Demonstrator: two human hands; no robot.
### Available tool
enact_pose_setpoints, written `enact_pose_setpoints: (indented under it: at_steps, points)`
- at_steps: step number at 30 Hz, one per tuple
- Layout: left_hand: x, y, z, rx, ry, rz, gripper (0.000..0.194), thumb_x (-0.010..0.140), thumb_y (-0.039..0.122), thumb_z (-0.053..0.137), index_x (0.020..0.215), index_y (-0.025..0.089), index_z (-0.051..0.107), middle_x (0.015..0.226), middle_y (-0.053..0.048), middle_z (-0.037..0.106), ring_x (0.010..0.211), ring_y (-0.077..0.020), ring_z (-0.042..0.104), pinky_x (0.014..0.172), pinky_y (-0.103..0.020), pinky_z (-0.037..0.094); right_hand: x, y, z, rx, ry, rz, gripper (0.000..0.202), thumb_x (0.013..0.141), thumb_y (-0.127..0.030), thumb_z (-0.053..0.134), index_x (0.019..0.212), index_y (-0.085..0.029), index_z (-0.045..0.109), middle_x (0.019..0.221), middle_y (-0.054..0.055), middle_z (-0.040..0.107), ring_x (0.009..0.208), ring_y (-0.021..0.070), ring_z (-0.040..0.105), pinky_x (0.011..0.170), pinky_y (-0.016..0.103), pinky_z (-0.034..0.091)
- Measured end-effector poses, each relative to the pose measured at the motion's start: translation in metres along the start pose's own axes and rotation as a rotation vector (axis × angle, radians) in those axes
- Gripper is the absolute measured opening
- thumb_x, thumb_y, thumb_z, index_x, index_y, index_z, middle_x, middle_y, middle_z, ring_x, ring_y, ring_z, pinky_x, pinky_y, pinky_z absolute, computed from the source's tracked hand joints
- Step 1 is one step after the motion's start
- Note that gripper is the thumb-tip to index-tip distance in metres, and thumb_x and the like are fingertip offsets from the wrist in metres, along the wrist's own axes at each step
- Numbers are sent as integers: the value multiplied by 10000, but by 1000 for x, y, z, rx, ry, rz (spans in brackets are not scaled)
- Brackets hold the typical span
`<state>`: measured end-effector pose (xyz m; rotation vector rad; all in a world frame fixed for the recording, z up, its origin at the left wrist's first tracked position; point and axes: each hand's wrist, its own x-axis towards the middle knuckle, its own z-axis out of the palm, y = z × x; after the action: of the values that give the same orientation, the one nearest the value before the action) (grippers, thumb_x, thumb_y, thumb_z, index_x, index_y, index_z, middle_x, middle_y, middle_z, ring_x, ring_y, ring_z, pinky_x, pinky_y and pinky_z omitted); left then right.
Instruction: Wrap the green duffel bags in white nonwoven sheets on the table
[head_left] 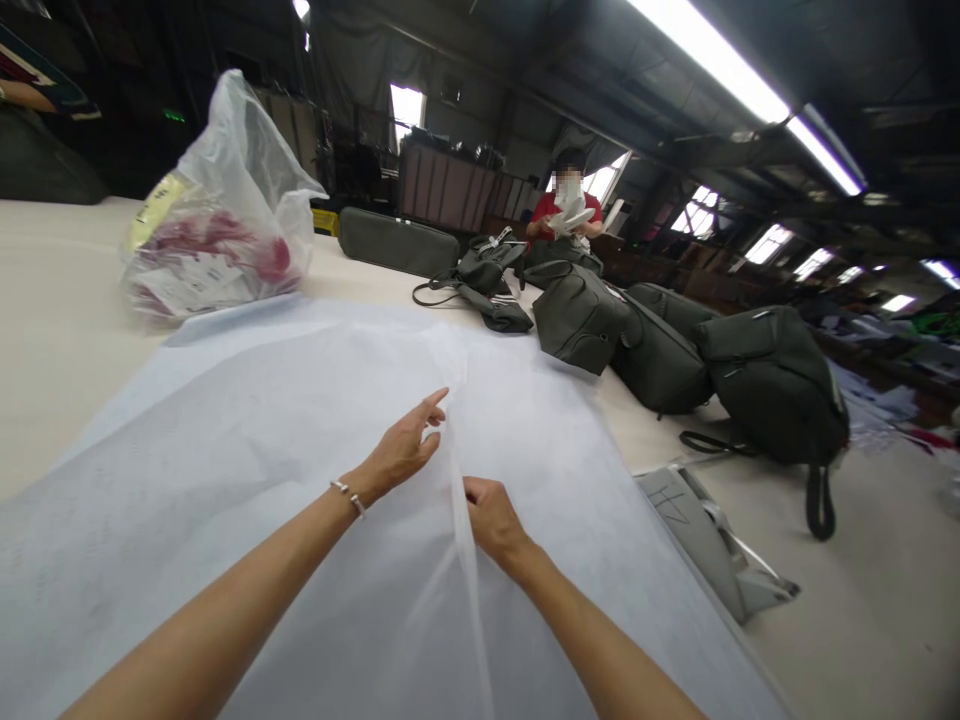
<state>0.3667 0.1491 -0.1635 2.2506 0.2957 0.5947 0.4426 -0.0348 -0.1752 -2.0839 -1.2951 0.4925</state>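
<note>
A large, thin white sheet (322,400) lies spread before me, with a raised fold running up its middle. I cannot tell whether it is paper or thin plastic. My left hand (405,437), with a bracelet (348,495) at the wrist, is just left of the fold. Its index finger stretches forward and the other fingers are loosely bent, apparently holding nothing. On the other side, my right hand (495,520) has curled fingers closed at the fold, its fingertips partly hidden by the sheet.
Left rear, a clear plastic bag (225,230) holds reddish items. Several dark backpacks (772,370) line the table's right side, near a grey panel (701,535) with marker writing. A long dark case (397,242) lies at the back. A person in red (566,215) handles white material behind.
</note>
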Motion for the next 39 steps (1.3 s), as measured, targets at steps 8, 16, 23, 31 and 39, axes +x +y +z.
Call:
enact_pose_setpoints:
  at_steps: [8, 16, 23, 31, 39]
  points:
    - [-2, -33, 36, 407, -269, -42, 549, 873, 410, 559, 1392, 263, 457, 1512, -136, 408, 1432, -371, 274, 1128, -682, 146, -9, 35, 39, -45, 316, -266, 285, 824, -103, 447, 926, -206, 693, 966, 100, 661, 983, 244, 584, 929, 420, 476]
    - [-4, -30, 30, 599, -434, -19, 660, 892, 591, 488, 1485, 385, 283, 1596, -121, 238, 1462, -400, 155, 1054, -774, 94, 45, 43, -12, 360, 571, 49, 206, 818, -239, 507, 905, -201, 690, 898, 33, 717, 856, 191, 656, 819, 332, 527]
    - [-9, -42, 33, 612, -397, 22, 797, 856, 665, 486, 1513, 287, 238, 1596, -120, 236, 1466, -389, 144, 1079, -766, 65, 162, 33, -43, -110, 382, -127, 386, 898, -217, 455, 1243, -196, 625, 1381, 65, 564, 1328, 187, 449, 1141, 366, 310]
    - [-31, -45, 15, 658, -368, -104, 870, 794, 730, 513, 1505, 289, 274, 1601, -112, 218, 1464, -414, 127, 1087, -757, 55, 228, 26, 6, -527, -50, -64, 598, 950, -593, 398, 1462, -283, 403, 1601, 45, 223, 1487, 305, 27, 1164, 580, -39]
    - [-77, -73, -36, 815, -196, -348, 659, 880, 577, 469, 1445, 244, 398, 1522, -122, 398, 1409, -371, 314, 1087, -689, 206, 242, 38, 12, -325, 13, -8, 689, 944, -639, 343, 1507, -243, 303, 1576, 83, 284, 1472, 280, 155, 1170, 564, 11]
